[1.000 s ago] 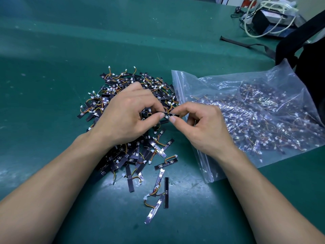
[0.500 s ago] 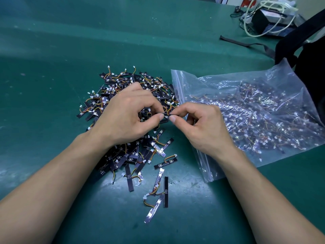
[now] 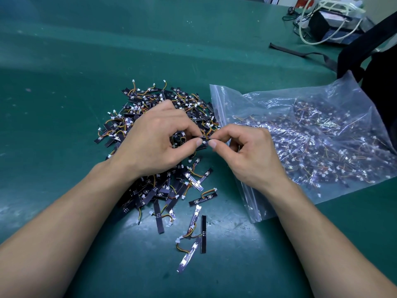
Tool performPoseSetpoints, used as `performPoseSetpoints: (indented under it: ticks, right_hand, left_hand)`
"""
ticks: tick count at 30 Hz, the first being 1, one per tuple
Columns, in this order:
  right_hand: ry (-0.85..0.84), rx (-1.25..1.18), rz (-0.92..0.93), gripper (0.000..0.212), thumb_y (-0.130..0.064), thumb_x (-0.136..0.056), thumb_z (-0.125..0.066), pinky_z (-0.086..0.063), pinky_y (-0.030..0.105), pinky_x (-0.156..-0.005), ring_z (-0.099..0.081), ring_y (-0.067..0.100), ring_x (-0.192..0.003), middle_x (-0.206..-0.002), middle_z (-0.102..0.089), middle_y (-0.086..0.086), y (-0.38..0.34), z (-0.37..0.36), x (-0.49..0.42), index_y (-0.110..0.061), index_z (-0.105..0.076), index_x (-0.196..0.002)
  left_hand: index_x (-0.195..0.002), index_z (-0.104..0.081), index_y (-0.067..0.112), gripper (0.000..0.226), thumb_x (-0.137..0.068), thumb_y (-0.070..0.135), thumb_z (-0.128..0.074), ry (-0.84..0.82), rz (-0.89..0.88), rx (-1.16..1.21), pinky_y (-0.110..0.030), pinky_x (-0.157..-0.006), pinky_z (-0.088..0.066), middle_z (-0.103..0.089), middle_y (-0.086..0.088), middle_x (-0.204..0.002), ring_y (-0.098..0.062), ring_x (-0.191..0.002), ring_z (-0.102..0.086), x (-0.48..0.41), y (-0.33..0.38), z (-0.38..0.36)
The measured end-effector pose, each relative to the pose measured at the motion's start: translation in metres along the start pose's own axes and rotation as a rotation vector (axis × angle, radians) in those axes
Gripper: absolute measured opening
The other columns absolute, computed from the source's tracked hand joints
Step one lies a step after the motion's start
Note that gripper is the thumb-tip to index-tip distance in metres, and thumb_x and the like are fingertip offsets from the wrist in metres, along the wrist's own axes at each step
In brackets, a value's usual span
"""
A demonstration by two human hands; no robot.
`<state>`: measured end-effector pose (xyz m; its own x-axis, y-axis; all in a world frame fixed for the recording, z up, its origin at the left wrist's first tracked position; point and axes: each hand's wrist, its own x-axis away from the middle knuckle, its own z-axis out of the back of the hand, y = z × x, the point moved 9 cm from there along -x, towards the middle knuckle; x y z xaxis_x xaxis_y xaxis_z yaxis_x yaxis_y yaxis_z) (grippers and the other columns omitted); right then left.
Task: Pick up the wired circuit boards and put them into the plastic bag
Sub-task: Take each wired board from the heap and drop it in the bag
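A heap of small black wired circuit boards (image 3: 150,100) with orange and yellow leads lies on the green table. Over the heap, my left hand (image 3: 154,140) and my right hand (image 3: 247,153) each pinch one end of a single black wired circuit board (image 3: 204,140) between thumb and forefinger. A clear zip plastic bag (image 3: 311,134) lies to the right, its open mouth facing the heap, and holds several boards. A few loose boards (image 3: 203,231) lie near me, in front of the heap.
The green table mat (image 3: 64,82) stretches to the left and far side. A black strap (image 3: 300,53) and a black bag (image 3: 378,67) sit at the far right. A box wrapped in white cables (image 3: 330,20) stands in the far right corner.
Both hands stay almost still, pinching the same board. The fingertips have shifted slightly closer together along it.
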<state>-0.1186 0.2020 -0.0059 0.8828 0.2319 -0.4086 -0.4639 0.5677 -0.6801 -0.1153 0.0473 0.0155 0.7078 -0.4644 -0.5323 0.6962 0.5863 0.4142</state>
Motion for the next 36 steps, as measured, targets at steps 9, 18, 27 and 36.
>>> performPoseSetpoints:
  ticks: [9, 18, 27, 36]
  right_hand:
    - [-0.004, -0.018, -0.029, 0.003, -0.025, -0.085, -0.076, -0.037, 0.015, -0.055, -0.05, 0.012, -0.049, -0.069, -0.063, -0.022, 0.0, 0.0012, 0.0005, -0.026, -0.076, -0.082]
    - [-0.011, -0.018, -0.029, 0.006, -0.023, -0.086, -0.077, -0.036, 0.014, -0.053, -0.049, 0.012, -0.048, -0.069, -0.064, -0.018, 0.0003, -0.0003, 0.0007, -0.027, -0.075, -0.082]
    - [-0.011, -0.007, -0.02, 0.005, -0.025, -0.086, -0.076, -0.036, 0.013, -0.054, -0.051, 0.012, -0.049, -0.068, -0.063, -0.023, 0.0009, -0.0002, 0.0001, -0.028, -0.075, -0.081]
    - [-0.008, -0.021, -0.021, 0.001, -0.026, -0.085, -0.077, -0.037, 0.015, -0.053, -0.05, 0.014, -0.048, -0.069, -0.064, -0.02, 0.001, -0.0005, 0.0005, -0.027, -0.076, -0.084]
  left_hand:
    - [-0.085, -0.076, 0.017, 0.01, -0.089, 0.025, -0.073, -0.007, 0.019, -0.005, -0.039, -0.07, -0.046, -0.07, 0.006, -0.08, -0.019, -0.077, -0.05, 0.0006, -0.0022, -0.002]
    - [-0.085, -0.076, 0.017, 0.009, -0.089, 0.025, -0.073, -0.001, 0.018, -0.008, -0.039, -0.07, -0.047, -0.07, 0.007, -0.08, -0.019, -0.077, -0.049, 0.0003, -0.0031, -0.0011]
    - [-0.085, -0.077, 0.018, 0.011, -0.09, 0.027, -0.072, -0.016, 0.005, -0.002, -0.04, -0.07, -0.046, -0.071, 0.006, -0.081, -0.019, -0.076, -0.05, -0.0003, -0.0025, -0.0027]
    - [-0.085, -0.077, 0.017, 0.01, -0.089, 0.025, -0.073, 0.006, 0.018, -0.012, -0.041, -0.069, -0.048, -0.07, 0.005, -0.08, -0.02, -0.077, -0.05, 0.0003, -0.0023, -0.0005]
